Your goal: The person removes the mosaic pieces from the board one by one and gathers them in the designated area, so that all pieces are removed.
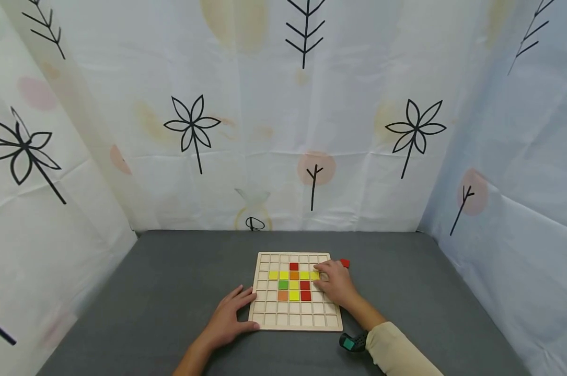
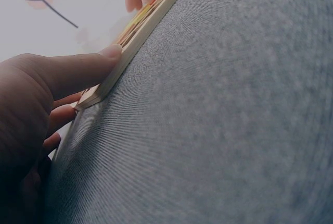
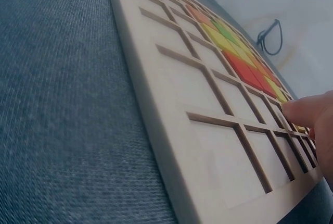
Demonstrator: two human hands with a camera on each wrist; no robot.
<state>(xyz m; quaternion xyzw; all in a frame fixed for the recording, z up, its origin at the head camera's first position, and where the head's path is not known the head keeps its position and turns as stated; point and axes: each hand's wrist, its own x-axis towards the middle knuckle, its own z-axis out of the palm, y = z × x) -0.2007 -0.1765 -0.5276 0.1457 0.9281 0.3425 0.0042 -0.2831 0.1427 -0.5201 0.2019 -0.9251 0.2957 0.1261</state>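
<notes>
A pale wooden grid board (image 1: 294, 320) lies on the dark grey table, with square tiles set in its middle and upper cells. They include red tiles (image 1: 305, 295), orange ones, several yellow ones and a green tile (image 1: 283, 285). My left hand (image 1: 224, 321) rests at the board's near left corner, fingertips on the left side and thumb (image 2: 78, 73) against the near edge. Over the board's right side, my right hand (image 1: 337, 283) pinches a yellow tile (image 1: 315, 275) between thumb and index finger, at the right end of the yellow row. The right wrist view hides most of these fingers.
A loose red piece (image 1: 345, 263) lies past the board's right edge, partly behind my right hand. Near the board's near right corner is a black wrist device (image 1: 353, 342) with a green patch. Patterned white cloth (image 1: 259, 130) hangs around the grey table (image 1: 180, 271).
</notes>
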